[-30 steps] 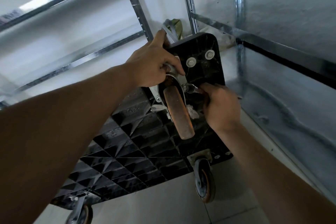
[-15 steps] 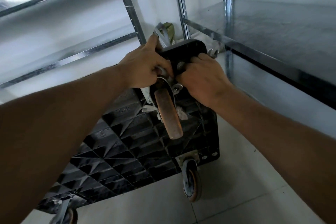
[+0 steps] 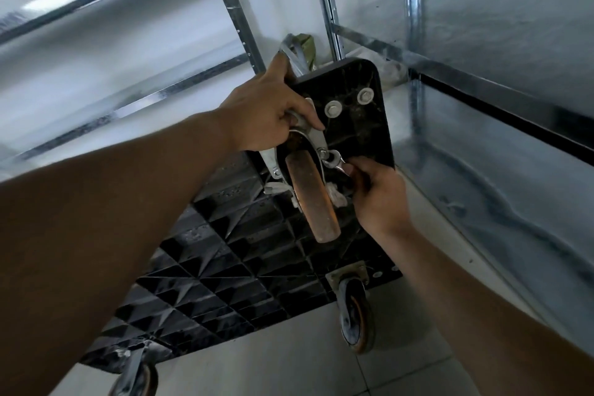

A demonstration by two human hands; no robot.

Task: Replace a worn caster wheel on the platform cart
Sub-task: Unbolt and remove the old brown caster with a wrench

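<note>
**Holding the Old Wheel While a Wrench Turns**

Near the middle of the view, the black cart (image 3: 231, 270) is tipped up with its underside facing us. The worn wheel (image 3: 313, 193) sticks out there, brown and scuffed. The left hand (image 3: 270, 120), at about 11 o'clock from the wheel, is wrapped tight around the metal bracket (image 3: 310, 138). The right hand (image 3: 377, 196), at 3 o'clock, is closed on a small wrench (image 3: 337, 164) that sits on a bolt (image 3: 322, 152). The wheel looks hard and a bit heavy. The bracket seems the best place to hold, because the wheel can spin and slip.
</note>
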